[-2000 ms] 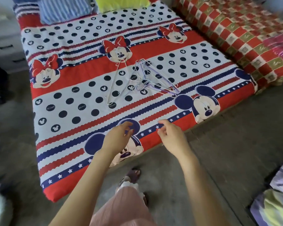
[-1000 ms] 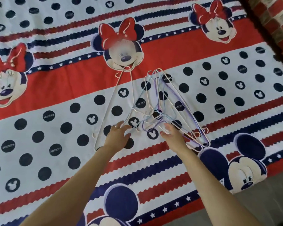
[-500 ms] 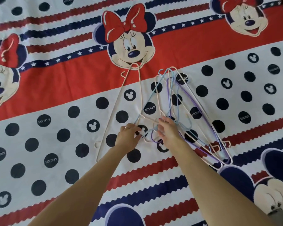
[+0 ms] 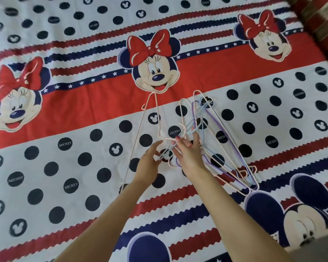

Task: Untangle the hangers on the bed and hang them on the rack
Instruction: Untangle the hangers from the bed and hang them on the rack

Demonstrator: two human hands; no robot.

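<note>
Change: both hands moved a little up into the hanger pile; the right fingers, before curled on the wires, are now spread.
Writing: "MICKEY" in white on several dark dots of the bed sheet (image 4: 68,114).
Hangers (image 4: 214,140): thin wire, pink, purple and light blue, tangled flat at centre right of the frame.
Left hand (image 4: 150,161): fingers curled, pinching a hook of the hangers.
Right hand (image 4: 187,154): fingers apart, straight, resting on the wires.
</note>
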